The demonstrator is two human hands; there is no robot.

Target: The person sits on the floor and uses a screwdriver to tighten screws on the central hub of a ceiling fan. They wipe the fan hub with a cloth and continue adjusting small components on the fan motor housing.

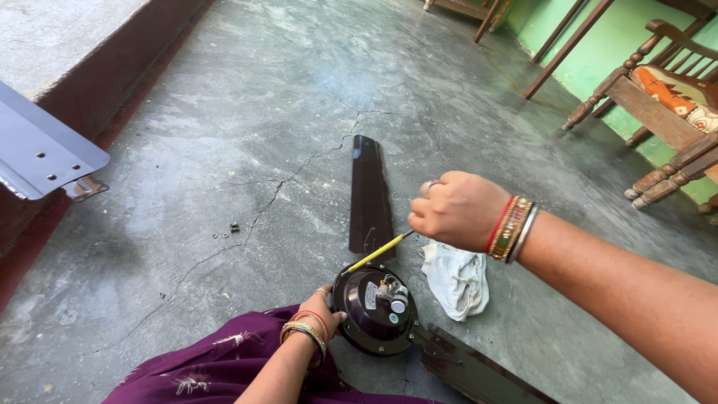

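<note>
I see the ceiling-fan motor (374, 310), a round dark housing, lying flat on the floor with its wiring and a small white capacitor facing up. A yellow-shafted screwdriver (380, 251) slants down onto the motor's upper rim. One dark blade (370, 196) stretches away from the motor, another (479, 370) runs off its lower right.

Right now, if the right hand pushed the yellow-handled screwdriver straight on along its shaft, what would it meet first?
The right hand aims the screwdriver down and left, so the tip would first meet the rim of the dark fan motor, which the left hand steadies. It looks to be touching already, though depth is unclear.
</note>
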